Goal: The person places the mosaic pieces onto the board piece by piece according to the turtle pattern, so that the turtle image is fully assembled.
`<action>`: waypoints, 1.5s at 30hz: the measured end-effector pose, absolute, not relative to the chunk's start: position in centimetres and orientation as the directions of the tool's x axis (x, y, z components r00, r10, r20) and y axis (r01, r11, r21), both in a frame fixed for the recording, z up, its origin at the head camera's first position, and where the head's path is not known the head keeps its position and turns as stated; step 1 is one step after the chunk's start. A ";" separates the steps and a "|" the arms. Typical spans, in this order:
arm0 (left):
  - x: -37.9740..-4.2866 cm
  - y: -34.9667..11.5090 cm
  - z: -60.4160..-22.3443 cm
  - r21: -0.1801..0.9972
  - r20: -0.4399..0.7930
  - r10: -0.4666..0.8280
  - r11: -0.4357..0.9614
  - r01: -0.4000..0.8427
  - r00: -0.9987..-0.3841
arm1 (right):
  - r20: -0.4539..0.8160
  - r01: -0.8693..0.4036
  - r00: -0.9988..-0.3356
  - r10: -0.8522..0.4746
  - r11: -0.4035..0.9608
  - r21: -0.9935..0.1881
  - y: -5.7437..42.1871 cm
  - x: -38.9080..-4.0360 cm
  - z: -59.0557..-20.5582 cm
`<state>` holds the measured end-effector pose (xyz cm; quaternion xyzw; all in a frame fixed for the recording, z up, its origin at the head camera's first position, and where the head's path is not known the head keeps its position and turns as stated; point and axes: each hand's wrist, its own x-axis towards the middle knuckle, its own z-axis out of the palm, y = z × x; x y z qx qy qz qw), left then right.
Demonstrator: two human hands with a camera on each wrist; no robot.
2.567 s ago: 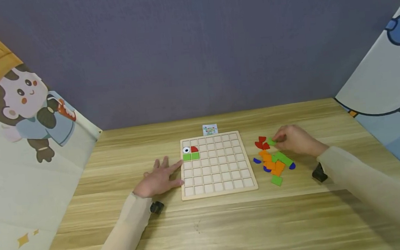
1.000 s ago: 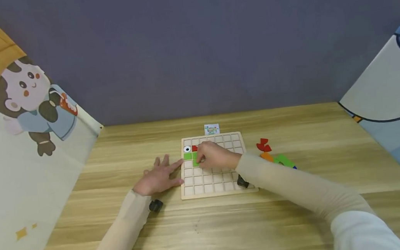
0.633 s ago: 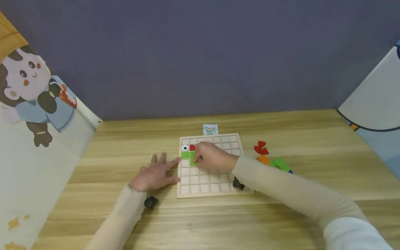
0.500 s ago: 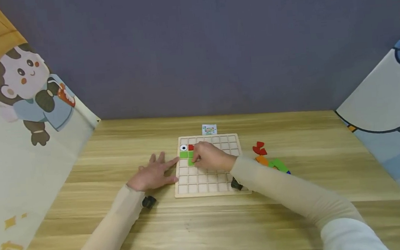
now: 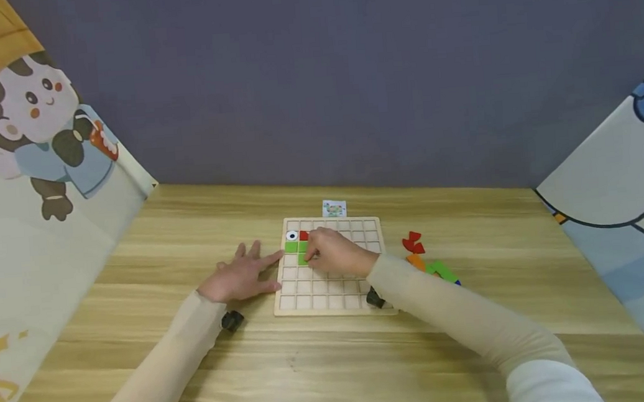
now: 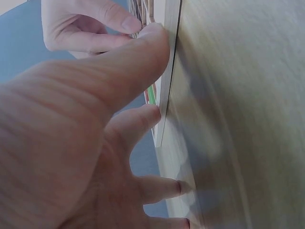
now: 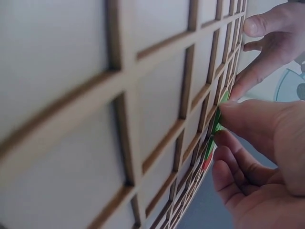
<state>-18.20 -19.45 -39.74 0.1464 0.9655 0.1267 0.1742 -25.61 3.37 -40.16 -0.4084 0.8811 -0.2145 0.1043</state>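
Observation:
My right hand pinches a green square tile between thumb and forefinger, low over the second column of a wooden grid board. In the right wrist view that green tile shows between the fingertips. My left hand lies with fingers spread, thumb and forefinger touching the board's left edge. Near the board's upper left are a white round eye tile, a red quarter-round tile, a green tile, and another green tile partly behind my right hand.
A small picture card lies behind the board. To the right are several red quarter-round pieces, an orange piece and green pieces, partly hidden by my right sleeve. A dark panel stands behind the table.
My right hand has moved left from the loose pieces to the board, bringing a green tile. Over the last second it has hardly moved. The left hand stays at the board's edge.

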 end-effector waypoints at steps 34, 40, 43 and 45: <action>-18.3 -18.6 -39.9 0.307 -0.336 0.290 0.933 0.187 -0.896 | 0.045 -0.659 -0.667 -0.743 0.561 -0.501 6.9 -26.5 -39.7; -18.3 -19.0 -39.6 0.296 -0.337 0.295 0.935 0.197 -0.894 | 0.070 -0.662 -0.672 -0.738 0.555 -0.503 7.4 -26.8 -39.9; -18.2 -19.1 -39.5 0.294 -0.337 0.299 0.934 0.202 -0.893 | 0.069 -0.650 -0.683 -0.727 0.562 -0.511 7.8 -26.9 -40.0; -18.2 -19.2 -39.4 0.296 -0.340 0.299 0.934 0.200 -0.892 | 0.064 -0.634 -0.693 -0.718 0.565 -0.529 8.2 -26.9 -40.1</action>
